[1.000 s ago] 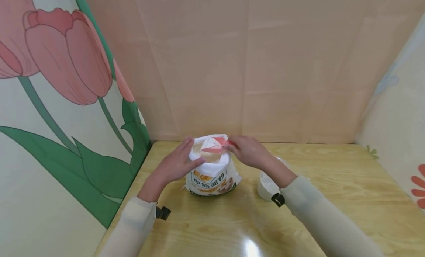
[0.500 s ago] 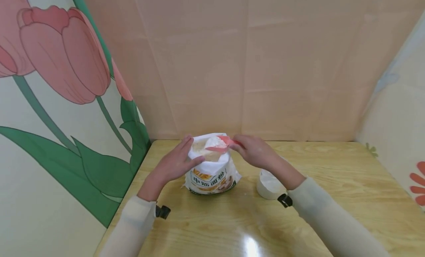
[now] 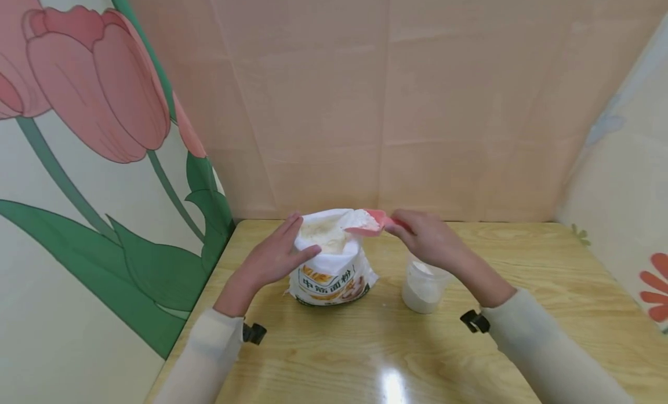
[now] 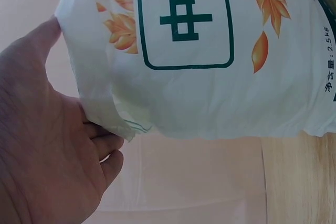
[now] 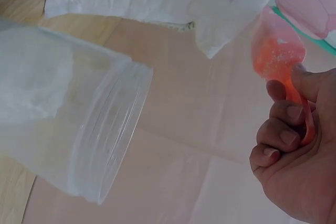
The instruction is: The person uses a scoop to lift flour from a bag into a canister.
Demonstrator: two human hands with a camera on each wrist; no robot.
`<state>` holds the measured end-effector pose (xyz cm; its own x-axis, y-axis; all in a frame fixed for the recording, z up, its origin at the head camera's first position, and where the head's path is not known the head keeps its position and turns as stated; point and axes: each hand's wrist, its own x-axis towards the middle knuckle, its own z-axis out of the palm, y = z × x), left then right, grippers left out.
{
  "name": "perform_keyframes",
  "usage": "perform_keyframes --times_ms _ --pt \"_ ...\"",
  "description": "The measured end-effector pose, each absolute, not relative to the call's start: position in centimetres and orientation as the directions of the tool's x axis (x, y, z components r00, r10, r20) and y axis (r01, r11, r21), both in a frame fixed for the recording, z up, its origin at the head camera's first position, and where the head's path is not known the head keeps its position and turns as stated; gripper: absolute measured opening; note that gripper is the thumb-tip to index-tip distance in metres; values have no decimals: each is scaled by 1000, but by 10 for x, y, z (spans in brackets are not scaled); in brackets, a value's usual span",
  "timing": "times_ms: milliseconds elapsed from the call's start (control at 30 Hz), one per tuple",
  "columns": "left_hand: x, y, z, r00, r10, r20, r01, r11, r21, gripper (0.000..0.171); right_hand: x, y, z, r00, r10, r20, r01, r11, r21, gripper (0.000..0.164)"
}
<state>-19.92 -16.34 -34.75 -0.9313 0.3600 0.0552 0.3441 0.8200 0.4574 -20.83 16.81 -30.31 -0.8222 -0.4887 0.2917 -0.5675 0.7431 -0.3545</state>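
A white flour bag [image 3: 329, 279] stands on the table with its mouth rolled down. My left hand [image 3: 276, 254] holds the bag's left rim, thumb on the near edge; in the left wrist view its fingers curl round the rim. My right hand [image 3: 430, 237] grips the handle of a pink scoop [image 3: 367, 223], heaped with white flour, over the right edge of the bag's mouth. The right wrist view shows the scoop [image 5: 278, 56] from below. Beneath my right forearm stands a clear plastic jar [image 3: 423, 288], partly filled with flour and without a lid.
The wood-grain table [image 3: 323, 357] carries the bag and jar. A pinkish backdrop [image 3: 313, 102] rises at the table's back edge. Tulip-patterned panel [image 3: 104, 218] borders the left side, a flowered one the right.
My right hand has moved right with the loaded scoop, from inside the bag's mouth to its right rim. The jar shows more. My left hand stays at the bag.
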Motion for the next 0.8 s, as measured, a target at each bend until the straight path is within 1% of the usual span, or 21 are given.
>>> perform_keyframes --times_ms 267,500,800 --pt "-199 -165 -349 -932 358 59 344 818 460 103 -199 188 -303 -814 -476 332 -573 749 -331 19" --pt "-199 -165 -349 -931 362 56 345 815 466 103 -190 209 -307 -834 -448 322 -544 765 -344 18" --pt "-200 -165 -348 -930 364 51 343 811 474 103 -181 234 -312 -842 -413 347 -521 789 -325 14"
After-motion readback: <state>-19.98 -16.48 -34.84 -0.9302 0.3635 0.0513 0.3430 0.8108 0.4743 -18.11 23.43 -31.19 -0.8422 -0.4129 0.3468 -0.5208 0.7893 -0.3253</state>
